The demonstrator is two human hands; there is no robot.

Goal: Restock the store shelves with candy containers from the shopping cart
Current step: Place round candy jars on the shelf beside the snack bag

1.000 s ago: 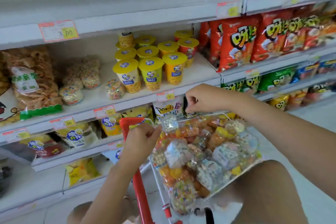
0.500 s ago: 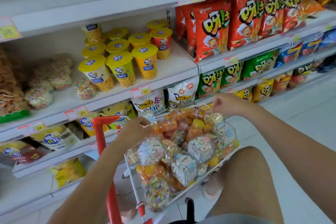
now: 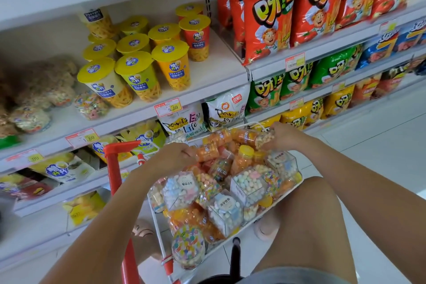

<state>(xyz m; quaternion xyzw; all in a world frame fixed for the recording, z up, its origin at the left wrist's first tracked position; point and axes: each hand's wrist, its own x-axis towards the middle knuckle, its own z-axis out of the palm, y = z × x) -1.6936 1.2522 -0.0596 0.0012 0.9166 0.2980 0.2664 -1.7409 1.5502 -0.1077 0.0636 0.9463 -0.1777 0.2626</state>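
Both hands point(image 3: 171, 157) reached two jars point(image 3: 265, 138).

- My right hand point(image 3: 284, 137), which a second ago rested on the far rim of the shopping cart point(image 3: 159, 233), now closes around a candy jar point(image 3: 265, 139) at the cart's far right corner.
- My left hand point(image 3: 171, 157) now sits at the cart's far left edge, touching an orange bottle point(image 3: 207, 152).
- My view swings right along the shelves point(image 3: 207, 76); the red chip bags point(image 3: 272, 14) now fill the top right.
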